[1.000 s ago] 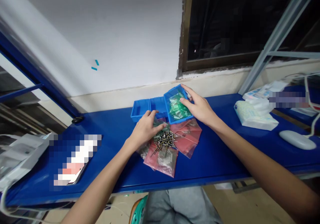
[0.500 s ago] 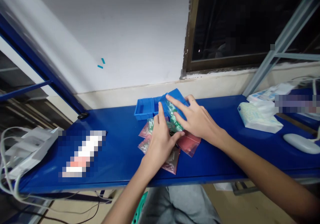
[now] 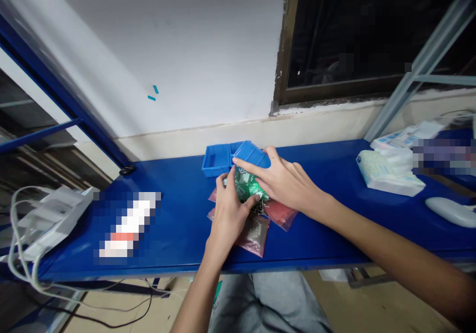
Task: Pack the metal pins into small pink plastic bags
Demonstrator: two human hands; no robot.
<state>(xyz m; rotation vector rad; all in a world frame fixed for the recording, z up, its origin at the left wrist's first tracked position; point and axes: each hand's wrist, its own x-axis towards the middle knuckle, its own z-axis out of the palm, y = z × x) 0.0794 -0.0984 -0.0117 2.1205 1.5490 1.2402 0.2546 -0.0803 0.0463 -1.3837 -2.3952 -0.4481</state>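
A blue bin (image 3: 253,153) is tilted over a heap of small clear-and-green bags (image 3: 243,183). My right hand (image 3: 280,176) lies along its near side, fingers wrapped against the bin and bags. From the left, my left hand (image 3: 230,206) cups the green bags, thumb and fingertips pressed on them. Beneath are pinkish plastic bags (image 3: 255,236) with small parts, and a few thin metal pieces (image 3: 260,208) show between the hands. Another blue bin (image 3: 216,158) stands upright just behind, at the left.
On the blue table (image 3: 178,224), a blurred-out flat item (image 3: 130,226) and a white device with cables (image 3: 61,219) lie left. A tissue pack (image 3: 388,171) and a pale rounded object (image 3: 449,212) lie right. The wall stands behind.
The tilted blue bin has turned and come lower, with its ribbed side now showing. The green bags now sit lower, between my hands, and my right hand has moved slightly down.
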